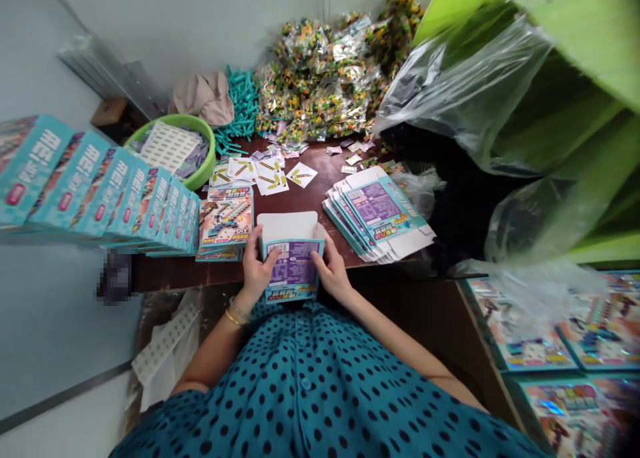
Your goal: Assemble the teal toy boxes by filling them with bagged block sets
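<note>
A small toy box (291,271), purple and teal on its printed back, is held between my two hands at the table's front edge. Its white top flap (289,226) stands up unfolded. My left hand (258,266) grips the left side, thumb on the printed face. On the right side my right hand (332,269) does the same, fingers behind the box. Just left of it lies a short stack of finished-looking boxes (226,219). To the right is a fanned pile of flat box blanks (379,211).
A row of upright boxes (113,188) lines the left. Behind are a green basin (213,153), teal sticks (242,101), bagged colourful pieces (325,78) and instruction cards (270,175). At right, a green bin with plastic lining (465,78) and a carton of packed boxes (535,338).
</note>
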Demonstrator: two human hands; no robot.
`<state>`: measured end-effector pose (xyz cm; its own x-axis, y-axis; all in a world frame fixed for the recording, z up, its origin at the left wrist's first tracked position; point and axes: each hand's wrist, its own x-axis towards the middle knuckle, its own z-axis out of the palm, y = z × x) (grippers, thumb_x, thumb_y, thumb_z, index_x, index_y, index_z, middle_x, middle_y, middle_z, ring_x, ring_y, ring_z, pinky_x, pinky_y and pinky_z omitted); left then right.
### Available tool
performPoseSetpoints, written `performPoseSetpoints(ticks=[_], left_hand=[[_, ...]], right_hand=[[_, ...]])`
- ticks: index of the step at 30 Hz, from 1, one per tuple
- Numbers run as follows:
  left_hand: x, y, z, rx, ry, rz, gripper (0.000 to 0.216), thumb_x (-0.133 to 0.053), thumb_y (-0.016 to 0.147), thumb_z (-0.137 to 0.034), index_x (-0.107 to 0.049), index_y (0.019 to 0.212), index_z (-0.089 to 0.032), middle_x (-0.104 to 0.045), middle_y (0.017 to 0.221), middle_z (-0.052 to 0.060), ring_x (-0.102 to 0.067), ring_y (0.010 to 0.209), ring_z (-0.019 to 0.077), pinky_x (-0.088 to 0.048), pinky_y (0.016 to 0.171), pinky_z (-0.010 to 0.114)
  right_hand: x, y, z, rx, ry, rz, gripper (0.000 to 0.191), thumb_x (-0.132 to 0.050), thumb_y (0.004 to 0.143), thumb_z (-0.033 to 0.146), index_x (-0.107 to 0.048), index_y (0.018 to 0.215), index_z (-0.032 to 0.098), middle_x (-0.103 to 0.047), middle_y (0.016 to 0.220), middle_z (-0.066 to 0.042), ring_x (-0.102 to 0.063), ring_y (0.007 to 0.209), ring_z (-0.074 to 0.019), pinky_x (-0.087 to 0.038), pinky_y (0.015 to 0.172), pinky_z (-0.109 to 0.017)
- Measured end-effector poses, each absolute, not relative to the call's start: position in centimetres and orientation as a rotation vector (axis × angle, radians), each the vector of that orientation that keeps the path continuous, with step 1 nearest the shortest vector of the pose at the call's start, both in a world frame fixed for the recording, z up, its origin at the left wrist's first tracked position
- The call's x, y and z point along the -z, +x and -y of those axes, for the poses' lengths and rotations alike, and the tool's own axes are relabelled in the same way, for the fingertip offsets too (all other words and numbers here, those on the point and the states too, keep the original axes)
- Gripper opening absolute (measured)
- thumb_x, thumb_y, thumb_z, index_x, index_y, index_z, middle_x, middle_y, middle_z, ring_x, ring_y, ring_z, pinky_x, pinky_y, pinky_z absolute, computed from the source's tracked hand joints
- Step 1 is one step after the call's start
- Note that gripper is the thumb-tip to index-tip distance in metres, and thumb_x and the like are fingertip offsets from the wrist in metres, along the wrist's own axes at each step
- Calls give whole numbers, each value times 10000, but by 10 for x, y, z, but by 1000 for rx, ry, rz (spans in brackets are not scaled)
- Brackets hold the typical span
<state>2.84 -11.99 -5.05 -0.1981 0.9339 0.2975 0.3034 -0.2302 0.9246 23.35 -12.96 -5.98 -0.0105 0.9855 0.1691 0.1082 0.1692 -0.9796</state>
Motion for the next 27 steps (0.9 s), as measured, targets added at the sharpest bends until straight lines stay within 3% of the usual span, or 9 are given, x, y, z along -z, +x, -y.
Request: performPoseSetpoints(ticks=[3, 5, 9, 12, 15, 18, 21, 24, 27], left_hand=[[52, 13, 132, -1304, 1581, -1482, 571, -728, 884, -480, -592, 1381, -233, -650, 1376, 108, -622, 1268, 277, -471, 1106, 399], [56, 10, 141, -1259, 1542, -1483, 445, -655, 928, -503, -673, 1268, -215, -705, 1264, 93, -659, 1174, 260, -502, 1040, 371], [61, 12, 150, -1204, 1399, -1530, 435, -485, 1007, -494, -749, 846, -188, -731, 894, 53, -675, 868, 205, -515, 839, 307], [63, 16, 151, -1260, 1294, -1583, 300, -549, 964, -405, -741, 872, -193, -727, 883, 33, -647, 827, 190, -484, 772, 278], [66, 18, 150, -1331, 1218, -1533, 197, -569, 917, -322, -723, 924, -198, -710, 888, 18, -612, 781, 168, -458, 703, 251], [67, 21, 149, -1379, 1157, -1424, 177, -592, 875, -273, -678, 1015, -207, -693, 909, 9, -603, 761, 148, -456, 680, 232], [64, 26, 146, -1402, 991, -1302, 511, -622, 841, -262, -525, 1343, -266, -715, 1000, 8, -631, 726, 137, -481, 656, 229], [57, 31, 139, -1238, 905, -1238, 618, -619, 824, -273, -497, 1429, -257, -744, 973, 18, -628, 643, 134, -483, 593, 229], [53, 37, 130, -1091, 936, -1208, 369, -581, 826, -297, -709, 1148, -171, -774, 943, 63, -686, 734, 184, -547, 667, 279]], right_hand=[[70, 234, 130, -914, -1123, 1409, 425, -536, 1018, 466, -611, 1371, 242, -655, 1362, -107, -628, 1252, -246, -496, 1090, -388], [73, 232, 129, -1003, -1097, 1474, 378, -486, 1037, 494, -734, 1130, 225, -709, 1173, -99, -676, 1106, -235, -532, 1009, -374], [76, 231, 127, -1335, -1062, 1686, 657, -364, 1045, 607, -719, 684, 188, -697, 867, -89, -692, 847, -225, -571, 859, -378], [75, 241, 118, -1327, -1023, 1675, 551, -390, 1044, 589, -785, 1020, 206, -705, 1208, -116, -669, 1145, -264, -511, 1053, -426], [71, 252, 100, -1135, -1107, 1557, 508, -559, 985, 543, -618, 1404, 261, -578, 1462, -118, -629, 1221, -251, -473, 1113, -440], [71, 253, 85, -1300, -1071, 1625, 484, -711, 877, 535, -699, 1244, 219, -711, 1206, -96, -693, 980, -233, -577, 902, -387], [74, 252, 85, -1489, -1004, 1629, 431, -728, 860, 535, -721, 1113, 187, -741, 908, -29, -698, 792, -199, -580, 714, -310], [75, 259, 91, -1198, -1034, 1759, 374, -693, 912, 448, -720, 1208, 222, -773, 1009, -37, -718, 847, -191, -584, 793, -315], [74, 268, 95, -817, -979, 1995, 261, -605, 975, 358, -770, 1150, 254, -779, 1143, -79, -731, 993, -220, -572, 932, -381]])
